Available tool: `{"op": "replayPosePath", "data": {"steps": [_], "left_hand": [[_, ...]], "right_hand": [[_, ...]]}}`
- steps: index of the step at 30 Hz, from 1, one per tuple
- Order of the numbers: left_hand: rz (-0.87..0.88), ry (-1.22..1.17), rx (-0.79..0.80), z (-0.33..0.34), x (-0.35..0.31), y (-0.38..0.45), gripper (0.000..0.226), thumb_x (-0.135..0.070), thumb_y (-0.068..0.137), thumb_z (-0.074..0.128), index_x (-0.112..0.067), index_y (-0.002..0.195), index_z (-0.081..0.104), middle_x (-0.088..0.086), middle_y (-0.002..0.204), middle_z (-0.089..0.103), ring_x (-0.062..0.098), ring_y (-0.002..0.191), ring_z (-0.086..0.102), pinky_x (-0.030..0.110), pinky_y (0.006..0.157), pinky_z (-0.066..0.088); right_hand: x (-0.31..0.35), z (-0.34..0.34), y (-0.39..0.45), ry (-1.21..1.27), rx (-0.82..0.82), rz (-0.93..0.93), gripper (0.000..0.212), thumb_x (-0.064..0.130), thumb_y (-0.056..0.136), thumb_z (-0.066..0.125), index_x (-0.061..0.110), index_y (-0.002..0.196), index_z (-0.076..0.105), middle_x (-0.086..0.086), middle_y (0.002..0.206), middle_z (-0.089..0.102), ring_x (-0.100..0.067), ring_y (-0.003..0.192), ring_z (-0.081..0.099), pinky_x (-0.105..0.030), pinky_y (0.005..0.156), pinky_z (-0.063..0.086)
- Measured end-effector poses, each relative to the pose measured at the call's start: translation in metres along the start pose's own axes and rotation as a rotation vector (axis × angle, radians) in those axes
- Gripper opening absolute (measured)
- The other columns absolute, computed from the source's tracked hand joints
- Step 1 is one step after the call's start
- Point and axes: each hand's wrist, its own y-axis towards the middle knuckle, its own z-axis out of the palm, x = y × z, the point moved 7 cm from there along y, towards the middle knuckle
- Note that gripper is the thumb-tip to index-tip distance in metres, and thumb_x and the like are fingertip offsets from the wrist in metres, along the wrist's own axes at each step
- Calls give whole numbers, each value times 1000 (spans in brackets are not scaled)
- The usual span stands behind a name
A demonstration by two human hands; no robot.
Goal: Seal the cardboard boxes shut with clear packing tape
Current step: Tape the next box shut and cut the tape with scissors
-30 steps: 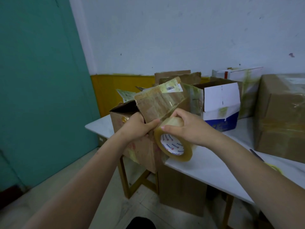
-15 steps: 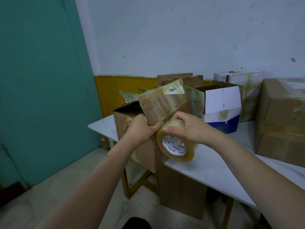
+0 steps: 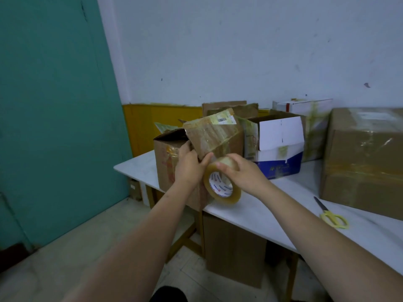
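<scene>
Open box (image 3: 168, 162) stands at the left corner of the worktop (image 3: 272, 205), frame centre. Tape roll (image 3: 222, 184) sits before its right side, between left hand (image 3: 188, 168) and right hand (image 3: 244, 173). Second open box (image 3: 279, 147) right of it; large box (image 3: 364, 158) far right; scissors (image 3: 331, 216) before that; another box (image 3: 235, 247) under the worktop

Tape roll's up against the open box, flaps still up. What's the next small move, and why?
Probably fold the raised flap down with the left hand first. The right hand already holds the tape roll beside the brown box, but tape cannot bridge standing flaps.
</scene>
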Motion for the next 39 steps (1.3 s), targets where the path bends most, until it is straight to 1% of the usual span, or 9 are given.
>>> {"op": "replayPosePath", "data": {"steps": [5,9,12,15,21,29,32,35,39], "left_hand": [[-307,-218,-291,-6,10,-32,73,-48,84,77,-16,141,44,6,157,22,28,145,18,46,115,33],[-575,-458,-340,-4,12,-51,80,-43,78,84,-16,139,39,12,149,27,33,140,26,46,108,38],[-619,-583,-430,10,6,-74,58,-37,84,79,-19,127,44,10,142,36,30,131,41,42,107,43],[-659,-751,-350,49,-10,-93,40,-40,92,69,-23,118,43,5,134,46,24,114,56,41,100,51],[-567,-782,-274,66,-49,-98,36,-46,103,46,-15,121,48,6,127,52,20,112,54,33,96,43],[-685,-816,-179,60,-54,-93,61,-42,94,66,-11,139,37,4,126,52,20,110,53,33,97,45],[-750,-871,-158,57,-52,-92,67,-37,91,72,-10,138,33,7,129,51,19,106,52,35,98,46],[-806,-943,-158,57,-46,-92,70,-34,89,75,-13,139,30,1,124,47,16,105,49,29,94,43],[-800,-971,-214,56,-38,-88,68,-30,88,77,-22,133,27,-9,106,53,6,85,54,22,76,46]], "right_hand": [[-34,-14,-26,89,18,42,73,66,94,34,24,154,33,2,154,38,-18,139,39,-27,101,29],[-104,-65,-51,-136,-273,151,36,42,100,52,15,120,62,-1,111,62,-18,95,60,-30,77,42],[-179,-117,-84,-313,-451,380,20,27,96,61,11,84,63,-7,80,62,-28,78,60,-32,62,38],[-238,-133,-107,-429,-327,611,33,36,91,66,11,70,60,-8,66,60,-23,62,56,-32,56,39],[-252,-133,-97,-502,-236,638,37,36,86,72,13,64,52,-4,62,47,-19,57,46,-30,50,32],[-231,-131,-93,-688,-56,703,37,45,87,68,12,73,58,-1,72,57,-18,67,58,-26,49,38],[-184,-127,-73,-385,-67,563,35,38,93,63,8,78,72,-2,66,69,-11,54,60,-23,45,39],[-95,-114,-33,108,-203,208,23,24,96,63,4,89,70,-12,77,74,-9,46,57,-18,44,44],[27,-72,38,140,-233,-273,6,22,96,62,20,94,67,8,79,67,-9,67,61,-17,59,46]]}}
